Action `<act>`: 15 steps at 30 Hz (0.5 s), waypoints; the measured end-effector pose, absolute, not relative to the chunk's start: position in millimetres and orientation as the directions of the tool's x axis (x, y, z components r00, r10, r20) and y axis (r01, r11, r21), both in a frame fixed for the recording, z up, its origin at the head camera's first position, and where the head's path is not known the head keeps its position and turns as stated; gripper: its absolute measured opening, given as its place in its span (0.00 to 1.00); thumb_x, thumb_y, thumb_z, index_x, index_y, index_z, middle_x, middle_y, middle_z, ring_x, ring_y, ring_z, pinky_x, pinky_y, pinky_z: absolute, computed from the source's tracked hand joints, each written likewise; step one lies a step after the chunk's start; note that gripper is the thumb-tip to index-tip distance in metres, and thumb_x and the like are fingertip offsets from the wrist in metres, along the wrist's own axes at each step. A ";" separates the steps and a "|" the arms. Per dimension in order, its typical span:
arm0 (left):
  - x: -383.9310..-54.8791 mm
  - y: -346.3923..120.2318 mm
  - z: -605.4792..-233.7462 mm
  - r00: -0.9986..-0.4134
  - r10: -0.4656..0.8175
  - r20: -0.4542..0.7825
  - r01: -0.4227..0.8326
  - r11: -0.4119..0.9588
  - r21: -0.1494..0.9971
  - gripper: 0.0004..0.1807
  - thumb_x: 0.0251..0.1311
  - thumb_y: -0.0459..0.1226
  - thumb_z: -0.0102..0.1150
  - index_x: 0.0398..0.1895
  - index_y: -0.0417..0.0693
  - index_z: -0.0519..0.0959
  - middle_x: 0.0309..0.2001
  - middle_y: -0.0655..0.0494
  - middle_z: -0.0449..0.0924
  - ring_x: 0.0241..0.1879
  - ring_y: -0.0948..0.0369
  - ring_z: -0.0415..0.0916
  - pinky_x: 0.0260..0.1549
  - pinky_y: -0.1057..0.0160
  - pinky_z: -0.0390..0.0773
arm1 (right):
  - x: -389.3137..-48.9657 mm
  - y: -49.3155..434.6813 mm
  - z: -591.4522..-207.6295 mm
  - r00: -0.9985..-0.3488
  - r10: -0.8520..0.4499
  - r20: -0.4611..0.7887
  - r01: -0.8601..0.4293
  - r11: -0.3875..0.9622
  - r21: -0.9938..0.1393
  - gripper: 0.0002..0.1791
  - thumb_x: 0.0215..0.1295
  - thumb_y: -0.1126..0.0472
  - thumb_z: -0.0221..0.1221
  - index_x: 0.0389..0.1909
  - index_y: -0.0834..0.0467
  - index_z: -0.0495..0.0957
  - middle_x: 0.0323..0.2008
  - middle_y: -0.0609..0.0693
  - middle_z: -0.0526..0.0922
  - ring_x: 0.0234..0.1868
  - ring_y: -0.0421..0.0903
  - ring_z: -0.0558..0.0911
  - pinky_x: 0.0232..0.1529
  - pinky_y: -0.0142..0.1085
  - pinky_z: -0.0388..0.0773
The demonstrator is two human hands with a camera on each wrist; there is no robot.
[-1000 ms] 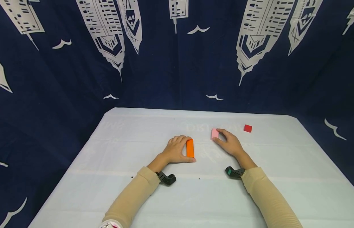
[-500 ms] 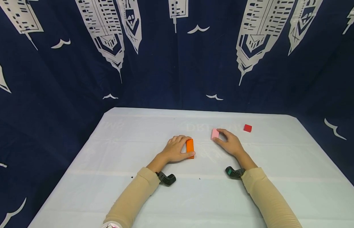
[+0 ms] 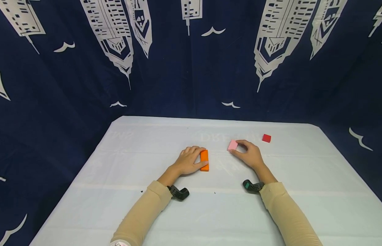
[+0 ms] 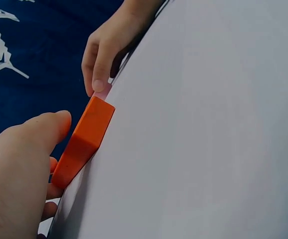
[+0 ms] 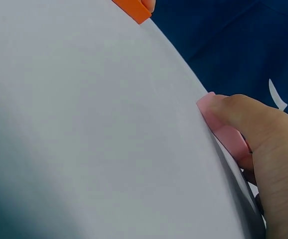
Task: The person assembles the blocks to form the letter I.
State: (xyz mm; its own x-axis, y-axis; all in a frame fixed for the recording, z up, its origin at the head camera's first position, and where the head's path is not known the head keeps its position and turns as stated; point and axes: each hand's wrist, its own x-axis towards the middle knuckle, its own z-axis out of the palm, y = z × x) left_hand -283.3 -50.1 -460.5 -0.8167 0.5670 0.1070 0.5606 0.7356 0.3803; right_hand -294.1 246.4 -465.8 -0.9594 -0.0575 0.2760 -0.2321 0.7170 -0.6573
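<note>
In the head view, an orange rectangular block (image 3: 204, 160) lies lengthwise away from me on the white table. My left hand (image 3: 187, 161) is beside it, fingers at its far end and thumb over its near part. The left wrist view shows a gap between that thumb (image 4: 59, 122) and the block, while fingertips reach its lower end. My right hand (image 3: 250, 155) pinches a small pink block (image 3: 232, 145) between thumb and fingers, with the block turned at an angle. The right wrist view has the thumb pressed on the pink block (image 5: 228, 137); the other fingers are mostly hidden.
A small red block (image 3: 266, 138) lies behind and to the right of the right hand. The white-covered table (image 3: 209, 212) ends at a dark blue printed curtain (image 3: 178, 75). Each wrist wears a dark strap device, such as the left one (image 3: 179, 193).
My left thumb has moved from the orange block's near end up over the block. The pink block has turned clockwise in my right hand, whose fingers have shifted slightly. The red block stays put.
</note>
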 end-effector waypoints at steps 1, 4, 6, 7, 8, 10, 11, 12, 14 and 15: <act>-283.0 -50.2 -460.4 -0.817 0.567 0.108 0.561 0.734 0.384 0.33 0.68 0.59 0.45 0.73 0.58 0.61 0.68 0.52 0.63 0.65 0.53 0.58 0.63 0.49 0.58 | -294.0 246.3 -465.9 -0.959 -0.051 0.279 -0.230 0.715 -0.660 0.35 0.56 0.45 0.69 0.58 0.65 0.76 0.57 0.63 0.77 0.61 0.61 0.72 0.62 0.53 0.66; -282.9 -50.8 -460.7 -0.815 0.568 0.111 0.562 0.730 0.390 0.33 0.68 0.58 0.46 0.72 0.58 0.61 0.68 0.52 0.63 0.65 0.52 0.58 0.63 0.48 0.58 | -293.4 246.3 -465.9 -0.960 -0.032 0.279 -0.218 0.712 -0.667 0.36 0.55 0.45 0.70 0.57 0.65 0.76 0.56 0.63 0.78 0.61 0.60 0.73 0.62 0.53 0.67; -283.1 -51.1 -460.8 -0.815 0.569 0.110 0.562 0.729 0.392 0.33 0.68 0.58 0.46 0.73 0.58 0.61 0.68 0.52 0.63 0.65 0.53 0.58 0.63 0.48 0.57 | -293.3 246.2 -465.9 -0.960 -0.026 0.280 -0.215 0.710 -0.670 0.36 0.55 0.45 0.70 0.57 0.65 0.76 0.56 0.63 0.78 0.61 0.60 0.73 0.61 0.52 0.67; -283.1 -51.2 -460.7 -0.815 0.569 0.111 0.562 0.728 0.393 0.33 0.68 0.58 0.46 0.72 0.58 0.61 0.68 0.52 0.63 0.65 0.52 0.58 0.63 0.48 0.57 | -293.5 246.3 -466.0 -0.959 -0.024 0.282 -0.215 0.710 -0.670 0.36 0.55 0.45 0.70 0.57 0.65 0.76 0.56 0.63 0.78 0.61 0.60 0.73 0.61 0.52 0.67; -283.2 -51.3 -460.6 -0.814 0.570 0.110 0.562 0.728 0.392 0.33 0.68 0.58 0.46 0.73 0.58 0.61 0.68 0.52 0.63 0.65 0.52 0.58 0.63 0.48 0.57 | -293.6 246.3 -466.1 -0.959 -0.022 0.284 -0.215 0.710 -0.671 0.36 0.55 0.45 0.70 0.57 0.65 0.76 0.56 0.63 0.78 0.60 0.60 0.73 0.61 0.52 0.67; -283.5 -51.4 -460.3 -0.815 0.570 0.107 0.562 0.730 0.389 0.33 0.67 0.58 0.46 0.73 0.58 0.60 0.68 0.52 0.62 0.65 0.52 0.58 0.63 0.48 0.57 | -293.7 246.2 -466.2 -0.958 -0.021 0.287 -0.215 0.712 -0.668 0.35 0.55 0.45 0.70 0.57 0.65 0.77 0.56 0.63 0.78 0.61 0.60 0.73 0.61 0.52 0.67; -283.6 -51.4 -460.3 -0.814 0.570 0.107 0.562 0.729 0.391 0.33 0.67 0.58 0.47 0.73 0.58 0.61 0.68 0.52 0.63 0.65 0.52 0.58 0.63 0.48 0.58 | -293.8 246.2 -466.3 -0.958 -0.020 0.286 -0.214 0.714 -0.667 0.35 0.55 0.45 0.70 0.57 0.65 0.77 0.56 0.63 0.78 0.61 0.60 0.73 0.61 0.52 0.67; -283.7 -51.5 -460.2 -0.814 0.571 0.105 0.562 0.729 0.391 0.33 0.67 0.58 0.47 0.73 0.58 0.61 0.68 0.52 0.63 0.65 0.52 0.58 0.63 0.48 0.58 | -293.8 246.2 -466.3 -0.959 -0.021 0.284 -0.213 0.716 -0.665 0.35 0.55 0.45 0.70 0.57 0.65 0.77 0.56 0.63 0.78 0.61 0.60 0.73 0.61 0.52 0.67; -284.2 -51.5 -460.6 -0.814 0.572 0.102 0.562 0.730 0.390 0.33 0.68 0.58 0.47 0.73 0.58 0.60 0.68 0.52 0.63 0.65 0.53 0.58 0.63 0.48 0.58 | -293.7 246.0 -465.9 -0.960 -0.016 0.279 -0.205 0.716 -0.667 0.35 0.55 0.45 0.70 0.57 0.64 0.77 0.56 0.63 0.78 0.61 0.60 0.73 0.61 0.52 0.67; -284.2 -51.5 -460.7 -0.814 0.572 0.101 0.561 0.730 0.390 0.33 0.67 0.58 0.47 0.73 0.58 0.61 0.68 0.52 0.63 0.65 0.53 0.58 0.63 0.48 0.58 | -293.4 245.9 -465.4 -0.960 -0.015 0.278 -0.205 0.714 -0.670 0.35 0.55 0.45 0.70 0.56 0.64 0.77 0.56 0.63 0.79 0.61 0.60 0.73 0.61 0.53 0.67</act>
State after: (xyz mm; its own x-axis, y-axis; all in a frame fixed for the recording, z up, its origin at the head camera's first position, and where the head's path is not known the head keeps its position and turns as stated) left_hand -284.2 -51.5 -460.7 -0.8142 0.5717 0.1011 0.5610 0.7301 0.3900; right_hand -293.4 245.9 -465.4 -0.9604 -0.0147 0.2782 -0.2049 0.7139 -0.6696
